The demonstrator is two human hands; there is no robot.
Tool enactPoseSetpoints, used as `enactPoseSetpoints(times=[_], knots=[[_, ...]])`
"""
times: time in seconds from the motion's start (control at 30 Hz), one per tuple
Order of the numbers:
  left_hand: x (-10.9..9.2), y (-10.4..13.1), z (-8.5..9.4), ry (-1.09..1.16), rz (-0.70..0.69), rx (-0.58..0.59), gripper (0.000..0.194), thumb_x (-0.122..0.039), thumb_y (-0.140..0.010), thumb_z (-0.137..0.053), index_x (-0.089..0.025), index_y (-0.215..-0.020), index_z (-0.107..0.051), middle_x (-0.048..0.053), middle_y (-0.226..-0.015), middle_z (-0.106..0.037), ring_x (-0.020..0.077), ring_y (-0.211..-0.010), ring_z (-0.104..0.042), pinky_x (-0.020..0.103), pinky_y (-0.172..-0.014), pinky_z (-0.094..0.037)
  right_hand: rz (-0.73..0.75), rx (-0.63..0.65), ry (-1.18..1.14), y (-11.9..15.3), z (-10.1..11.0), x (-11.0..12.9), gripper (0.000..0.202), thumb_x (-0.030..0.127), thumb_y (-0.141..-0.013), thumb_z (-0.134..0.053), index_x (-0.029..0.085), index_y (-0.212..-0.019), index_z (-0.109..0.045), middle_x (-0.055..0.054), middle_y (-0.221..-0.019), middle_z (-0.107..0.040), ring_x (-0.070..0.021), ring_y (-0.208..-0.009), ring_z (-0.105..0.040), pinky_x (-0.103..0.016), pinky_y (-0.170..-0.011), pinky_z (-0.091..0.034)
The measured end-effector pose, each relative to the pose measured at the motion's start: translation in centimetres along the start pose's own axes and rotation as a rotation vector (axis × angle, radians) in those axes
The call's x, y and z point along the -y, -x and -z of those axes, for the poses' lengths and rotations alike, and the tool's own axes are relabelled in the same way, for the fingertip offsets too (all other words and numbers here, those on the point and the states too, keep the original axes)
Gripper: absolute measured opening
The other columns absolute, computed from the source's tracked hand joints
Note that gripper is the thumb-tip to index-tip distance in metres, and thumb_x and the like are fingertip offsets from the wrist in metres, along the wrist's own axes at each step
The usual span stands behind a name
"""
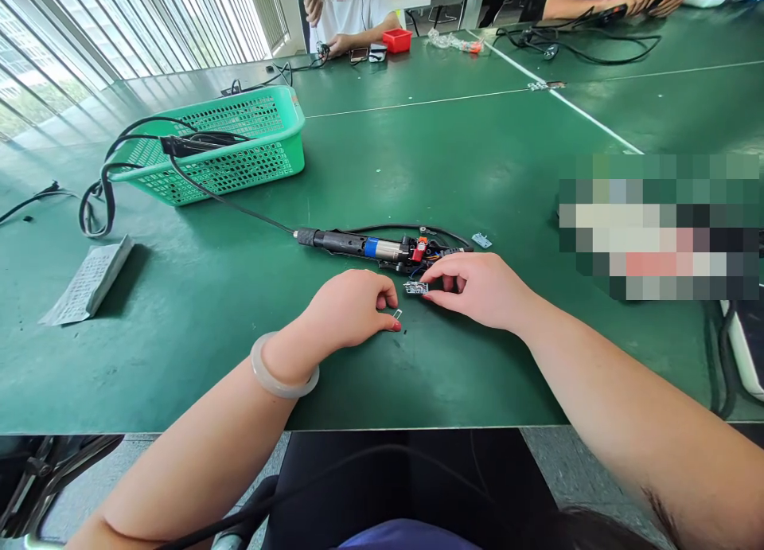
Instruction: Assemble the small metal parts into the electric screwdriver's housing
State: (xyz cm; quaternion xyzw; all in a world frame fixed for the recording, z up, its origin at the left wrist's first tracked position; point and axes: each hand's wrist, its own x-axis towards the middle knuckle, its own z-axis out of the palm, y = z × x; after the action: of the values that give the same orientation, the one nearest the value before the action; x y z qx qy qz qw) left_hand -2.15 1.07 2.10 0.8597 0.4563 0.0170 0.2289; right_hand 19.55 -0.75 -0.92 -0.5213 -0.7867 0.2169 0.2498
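Observation:
My left hand is curled, with a small pale rectangular frame at the tips of its thumb and finger. Close by, my right hand pinches the right edge of a small flat piece with grey and white markings, like a tiny circuit board. Just beyond both hands lies a slim black handheld tool with its inside exposed: a silver cylinder, a blue band, a red part and thin wires show. The right fingers partly cover its right end. A similar small pale piece rests past the right hand.
A green mesh basket with black cables stands back left. Nearer is a folded printed paper. A blurred patch hides things at right. Across the green table, two people work beside a red box and cables.

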Motion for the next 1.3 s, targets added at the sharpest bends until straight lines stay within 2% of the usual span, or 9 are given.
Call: enactPoseSetpoints(times=[0.13, 0.43, 0.63, 0.83, 1.03, 1.3], knots=[[-0.3, -0.3, -0.3, -0.047, -0.011, 0.010, 0.009, -0.031, -0.076, -0.067, -0.022, -0.078, -0.070, 0.000, -0.077, -0.069, 0.0164, -0.068, -0.058, 0.026, -0.059, -0.038, 0.002, 0.005, 0.009, 0.0, 0.0, 0.1, 0.015, 0.031, -0.076, -0.067, 0.022, -0.087, -0.072, 0.001, -0.068, -0.063, -0.0128, -0.057, -0.053, -0.027, -0.057, -0.039], [-0.4, -0.3, -0.9, -0.107, -0.078, -0.057, 0.019, -0.029, -0.087, -0.052, -0.022, -0.082, -0.069, 0.003, -0.085, -0.067, 0.0191, -0.077, -0.059, 0.029, -0.069, -0.044, 0.019, 0.003, 0.031, -0.1, -0.1, 0.0, 0.015, 0.030, -0.076, -0.068, 0.022, -0.088, -0.072, 0.001, -0.070, -0.064, -0.0126, -0.058, -0.054, -0.027, -0.058, -0.040], [-0.6, -0.4, -1.1, -0.101, -0.044, -0.099, 0.016, -0.030, -0.084, -0.056, -0.020, -0.082, -0.068, 0.004, -0.083, -0.066, 0.0187, -0.073, -0.058, 0.030, -0.066, -0.043, 0.031, -0.011, 0.036, 0.0, 0.0, 0.0, 0.015, 0.030, -0.076, -0.067, 0.022, -0.088, -0.072, 0.001, -0.069, -0.064, -0.0125, -0.057, -0.053, -0.027, -0.058, -0.040], [-0.5, -0.6, -0.9, -0.081, -0.040, -0.160, 0.020, -0.024, -0.086, -0.051, -0.021, -0.087, -0.071, 0.005, -0.089, -0.068, 0.0207, -0.082, -0.060, 0.033, -0.074, -0.045, 0.023, -0.004, 0.033, 0.0, 0.0, 0.0, 0.015, 0.031, -0.076, -0.067, 0.022, -0.088, -0.072, 0.001, -0.068, -0.064, -0.0123, -0.057, -0.053, -0.027, -0.058, -0.040], [-0.4, -0.6, -0.7, -0.071, -0.069, -0.131, 0.014, -0.029, -0.078, -0.066, -0.023, -0.088, -0.072, 0.003, -0.090, -0.067, 0.0202, -0.082, -0.061, 0.031, -0.075, -0.046, 0.022, -0.008, 0.024, 0.0, 0.0, 0.0, 0.015, 0.031, -0.076, -0.067, 0.022, -0.087, -0.072, 0.001, -0.068, -0.063, -0.0124, -0.057, -0.053, -0.027, -0.058, -0.039], [-0.5, -0.9, -1.3, -0.108, -0.067, -0.122, 0.020, -0.028, -0.087, -0.052, -0.020, -0.085, -0.070, 0.004, -0.089, -0.066, 0.0201, -0.082, -0.060, 0.031, -0.073, -0.045, 0.028, -0.001, 0.030, 0.0, 0.0, -0.1, 0.015, 0.032, -0.076, -0.067, 0.023, -0.088, -0.072, 0.002, -0.066, -0.062, -0.0126, -0.057, -0.053, -0.027, -0.058, -0.039]])
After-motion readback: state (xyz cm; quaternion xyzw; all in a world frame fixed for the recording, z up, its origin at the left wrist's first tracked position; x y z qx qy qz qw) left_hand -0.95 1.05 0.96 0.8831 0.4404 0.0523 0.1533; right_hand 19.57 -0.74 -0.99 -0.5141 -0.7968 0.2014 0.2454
